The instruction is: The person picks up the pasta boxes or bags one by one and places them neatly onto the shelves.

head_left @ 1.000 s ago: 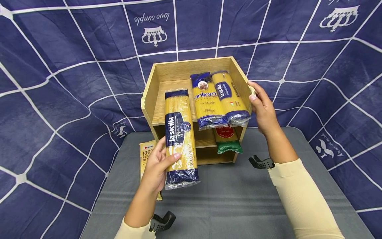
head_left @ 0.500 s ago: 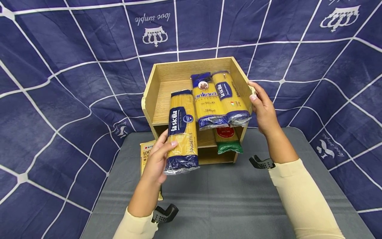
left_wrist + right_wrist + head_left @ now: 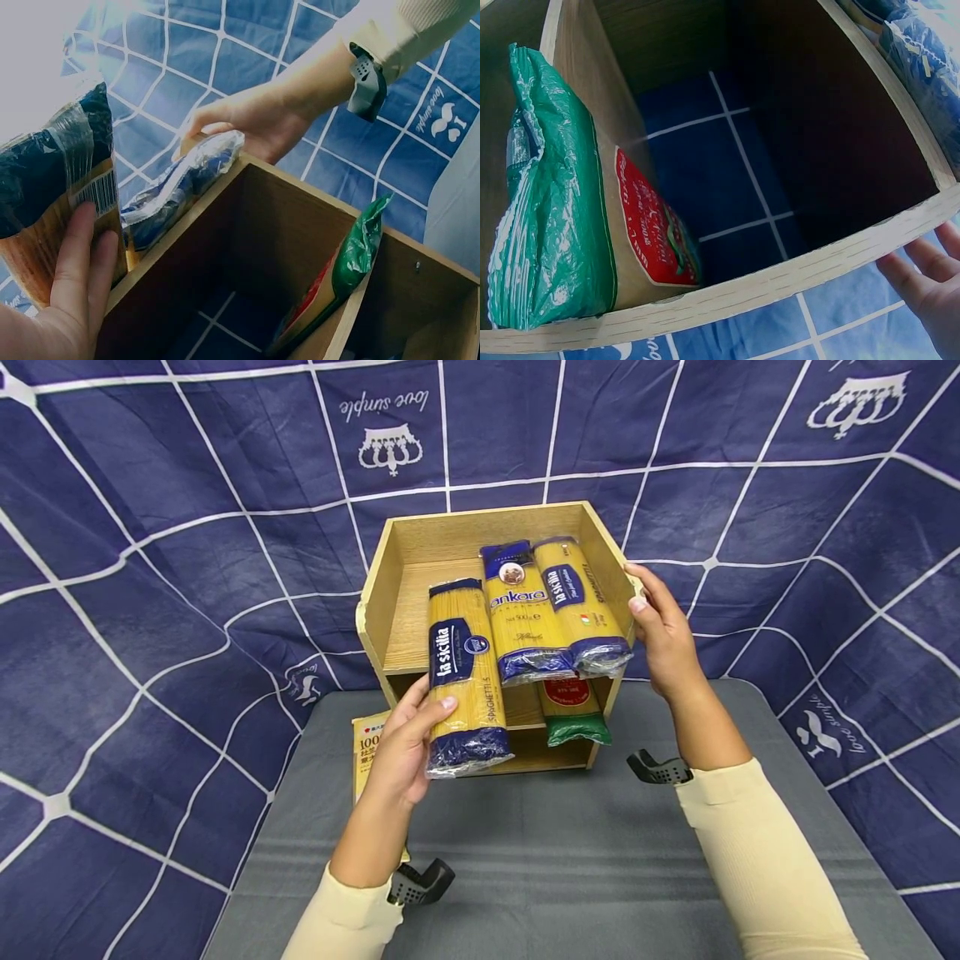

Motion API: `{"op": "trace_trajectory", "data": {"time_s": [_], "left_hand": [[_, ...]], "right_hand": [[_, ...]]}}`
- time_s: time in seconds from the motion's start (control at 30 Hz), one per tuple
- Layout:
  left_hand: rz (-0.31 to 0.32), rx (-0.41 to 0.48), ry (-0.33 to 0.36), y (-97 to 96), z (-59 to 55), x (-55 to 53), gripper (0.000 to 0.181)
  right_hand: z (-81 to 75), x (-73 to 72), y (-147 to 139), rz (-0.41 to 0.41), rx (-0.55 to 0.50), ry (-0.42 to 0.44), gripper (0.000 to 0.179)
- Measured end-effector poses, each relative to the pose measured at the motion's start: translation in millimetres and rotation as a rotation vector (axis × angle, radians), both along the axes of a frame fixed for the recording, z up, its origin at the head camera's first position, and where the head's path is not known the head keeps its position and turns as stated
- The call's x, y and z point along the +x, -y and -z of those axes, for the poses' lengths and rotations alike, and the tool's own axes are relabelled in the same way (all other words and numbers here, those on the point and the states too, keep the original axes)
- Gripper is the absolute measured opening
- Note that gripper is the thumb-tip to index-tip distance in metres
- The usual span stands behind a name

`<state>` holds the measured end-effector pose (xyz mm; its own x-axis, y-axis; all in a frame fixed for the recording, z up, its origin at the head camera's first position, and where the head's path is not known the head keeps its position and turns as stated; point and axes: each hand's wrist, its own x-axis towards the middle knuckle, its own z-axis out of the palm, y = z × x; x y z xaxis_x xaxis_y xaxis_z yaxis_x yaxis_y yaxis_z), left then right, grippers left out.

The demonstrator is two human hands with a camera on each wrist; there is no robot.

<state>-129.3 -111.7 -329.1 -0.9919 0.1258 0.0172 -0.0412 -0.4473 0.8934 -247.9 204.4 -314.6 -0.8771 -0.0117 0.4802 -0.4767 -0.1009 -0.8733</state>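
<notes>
My left hand (image 3: 405, 747) grips a La Sicilia spaghetti pack (image 3: 465, 685) by its lower left side, thumb on the front and fingers beneath. The pack is tilted over the front edge of the top shelf of a small wooden rack (image 3: 420, 556). Beside it on that shelf lie an Ankara pasta pack (image 3: 525, 618) and a second La Sicilia pack (image 3: 577, 597), both jutting past the front edge. My right hand (image 3: 663, 631) holds the rack's right side panel, fingers outside and thumb at the front edge. In the left wrist view, fingers (image 3: 73, 259) lie against the barcode side of the held pack.
A green-ended pasta pack with a red label (image 3: 573, 718) lies on the middle shelf at the right. Left of the rack, a cream-yellow pasta pack (image 3: 367, 752) rests on the grey cloth surface (image 3: 570, 860). Blue checked fabric (image 3: 262, 460) surrounds it.
My left hand has carried the spaghetti pack up and slightly right, closer to the Ankara pack and further over the top shelf. My right hand has stayed on the side panel.
</notes>
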Motion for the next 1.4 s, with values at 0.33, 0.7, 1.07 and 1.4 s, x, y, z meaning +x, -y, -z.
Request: {"op": "trace_trajectory", "data": {"time_s": [0.33,0.7,1.07,1.4], "left_hand": [[-0.021,0.011,0.036,-1.3,4.4,2.9,0.038],[0.050,0.040,-0.026,1.6,7.3,24.3,0.045],[0.040,0.014,-0.090,0.2,6.9,29.9,0.057],[-0.001,-0.006,-0.093,-1.3,6.1,13.7,0.056]], "right_hand": [[0.3,-0.5,0.3,-0.015,-0.010,-0.013,0.044],[-0.1,-1.2,-0.1,-0.017,-0.006,-0.021,0.045],[-0.9,-1.0,-0.6,-0.017,0.000,-0.015,0.045],[2.2,-2.3,-1.7,-0.019,-0.006,-0.015,0.044]]}}
